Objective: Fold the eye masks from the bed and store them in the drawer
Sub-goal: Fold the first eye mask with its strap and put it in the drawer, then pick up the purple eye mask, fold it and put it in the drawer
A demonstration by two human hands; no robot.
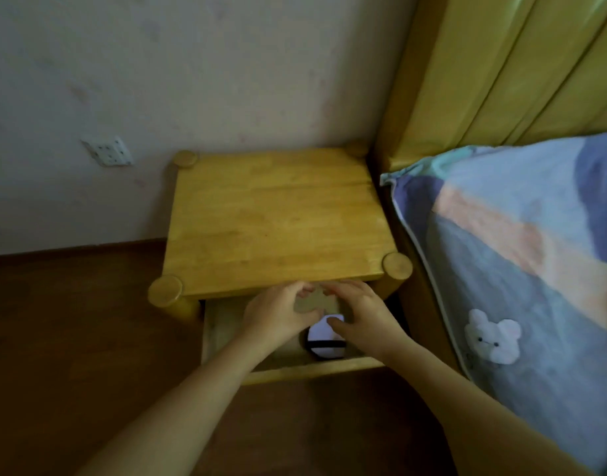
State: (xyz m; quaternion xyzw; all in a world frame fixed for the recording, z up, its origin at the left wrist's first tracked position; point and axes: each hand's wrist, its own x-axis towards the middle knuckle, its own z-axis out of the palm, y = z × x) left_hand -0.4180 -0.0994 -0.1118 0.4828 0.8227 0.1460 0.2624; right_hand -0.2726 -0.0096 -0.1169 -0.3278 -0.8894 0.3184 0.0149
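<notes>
Yellow wood forms the nightstand (278, 221), whose top surface we see bare, bounded by four round corner posts. Beneath its front edge the drawer (315, 371) stands pulled out toward us, its front rail lying just below our wrists. Inside it, near the front rail and right of centre, lies a folded eye mask (326, 341), white with a black band across it. Our left hand (278, 314) and right hand (363, 314) reach into the drawer with fingers loosely curved, fingertips nearly meeting under the top's edge; neither clasps anything. The right thumb (339, 328) rests on the mask's upper edge; the left hand lies just beside the mask. Left of the nightstand we see open dark floor (72, 321) and a wall socket (109, 151). On the right, the bed's pillow (521, 242) with a plush bear patch (492, 338) sits close against the nightstand, below the padded headboard (501, 70).
</notes>
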